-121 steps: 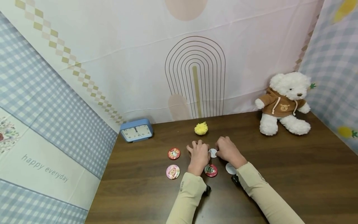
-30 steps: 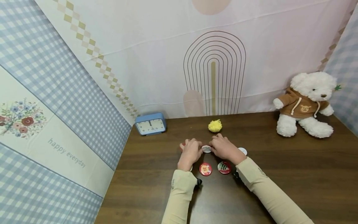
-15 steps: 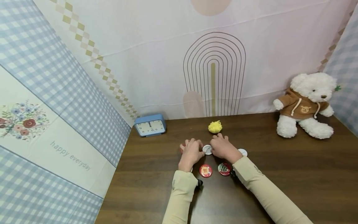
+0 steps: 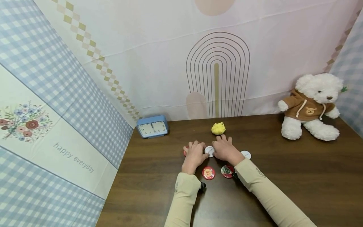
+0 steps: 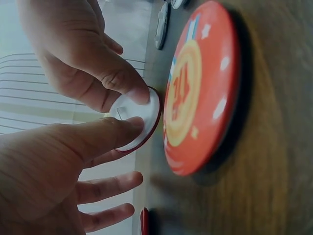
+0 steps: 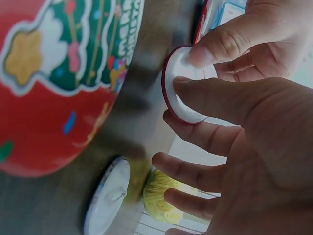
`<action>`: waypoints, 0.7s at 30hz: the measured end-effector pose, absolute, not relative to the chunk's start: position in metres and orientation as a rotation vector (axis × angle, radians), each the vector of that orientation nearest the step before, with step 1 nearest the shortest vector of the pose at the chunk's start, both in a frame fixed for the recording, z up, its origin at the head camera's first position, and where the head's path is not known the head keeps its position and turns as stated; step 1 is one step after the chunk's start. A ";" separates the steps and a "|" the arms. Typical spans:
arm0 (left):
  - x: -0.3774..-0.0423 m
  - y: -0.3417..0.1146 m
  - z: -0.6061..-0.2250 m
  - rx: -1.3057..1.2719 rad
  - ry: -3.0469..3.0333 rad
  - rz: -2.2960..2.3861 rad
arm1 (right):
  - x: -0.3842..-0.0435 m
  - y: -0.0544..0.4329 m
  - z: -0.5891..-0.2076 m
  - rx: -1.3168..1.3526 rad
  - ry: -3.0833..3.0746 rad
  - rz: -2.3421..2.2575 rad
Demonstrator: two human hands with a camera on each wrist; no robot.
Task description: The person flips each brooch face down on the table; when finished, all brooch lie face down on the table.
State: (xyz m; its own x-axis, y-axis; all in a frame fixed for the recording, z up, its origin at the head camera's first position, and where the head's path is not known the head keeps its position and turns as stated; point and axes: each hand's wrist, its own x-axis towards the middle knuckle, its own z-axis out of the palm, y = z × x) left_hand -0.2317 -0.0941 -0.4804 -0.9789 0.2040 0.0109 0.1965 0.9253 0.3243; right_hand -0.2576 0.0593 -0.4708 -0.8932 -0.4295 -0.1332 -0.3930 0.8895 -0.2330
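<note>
Both hands pinch one pin-back button badge [image 4: 210,151] between thumb and fingers, its white back and pin facing up, its rim red in the wrist views. My left hand [image 4: 194,156] is on its left side, my right hand [image 4: 226,149] on its right. A red badge with a yellow circle [image 4: 208,173] lies just in front of them. Beside that lies a red Christmas-tree badge [image 4: 227,171], partly covered by the right wrist strap. A white-backed badge [image 4: 246,154] lies right of my right hand. Another red badge [image 4: 185,152] is mostly hidden behind my left hand.
A yellow yarn ball [image 4: 218,128] sits behind the hands. The blue clock [image 4: 152,126] stands at the back left of the wooden table [image 4: 141,176]. At the back right sits a white teddy bear [image 4: 310,107] in a brown hoodie.
The view has swung left since four seconds ago. One second ago the held badge was tilted more edge-on; now its white back faces up. Both hands have barely shifted in the last half second.
</note>
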 end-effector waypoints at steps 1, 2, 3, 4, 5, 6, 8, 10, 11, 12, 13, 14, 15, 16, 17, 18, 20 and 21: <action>-0.232 -0.094 -0.481 0.314 3.062 0.513 | -0.258 0.059 -0.471 -0.630 2.880 -0.305; -0.232 -0.095 -0.481 0.309 3.063 0.516 | -0.258 0.059 -0.471 -0.631 2.884 -0.307; -0.232 -0.095 -0.481 0.305 3.063 0.518 | -0.257 0.058 -0.472 -0.630 2.886 -0.312; -0.232 -0.095 -0.481 0.300 3.064 0.519 | -0.257 0.058 -0.472 -0.628 2.887 -0.317; -0.232 -0.095 -0.482 0.294 3.063 0.519 | -0.257 0.057 -0.472 -0.631 2.890 -0.318; -0.232 -0.095 -0.482 0.289 3.062 0.515 | -0.257 0.057 -0.472 -0.631 2.890 -0.322; -0.232 -0.096 -0.482 0.282 3.062 0.504 | -0.257 0.056 -0.472 -0.633 2.889 -0.325; -0.232 -0.095 -0.481 0.283 3.061 0.494 | -0.257 0.055 -0.472 -0.628 2.888 -0.328; -0.232 -0.095 -0.481 0.286 3.062 0.492 | -0.257 0.055 -0.472 -0.627 2.889 -0.326; -0.232 -0.095 -0.482 0.290 3.064 0.489 | -0.257 0.056 -0.472 -0.624 2.890 -0.326; -0.232 -0.095 -0.482 0.292 3.066 0.483 | -0.257 0.056 -0.473 -0.625 2.891 -0.322; -0.232 -0.094 -0.482 0.292 3.067 0.480 | -0.257 0.056 -0.473 -0.626 2.891 -0.323; -0.232 -0.094 -0.483 0.290 3.070 0.474 | -0.257 0.057 -0.474 -0.630 2.891 -0.321; -0.232 -0.094 -0.483 0.290 3.072 0.470 | -0.257 0.058 -0.474 -0.639 2.892 -0.321; -0.232 -0.093 -0.484 0.291 3.076 0.463 | -0.257 0.058 -0.474 -0.645 2.890 -0.324; -0.232 -0.093 -0.484 0.294 3.080 0.455 | -0.257 0.059 -0.475 -0.650 2.888 -0.328; -0.231 -0.091 -0.484 0.302 3.084 0.437 | -0.257 0.060 -0.475 -0.657 2.887 -0.336; -0.231 -0.091 -0.484 0.309 3.085 0.435 | -0.257 0.061 -0.475 -0.662 2.888 -0.336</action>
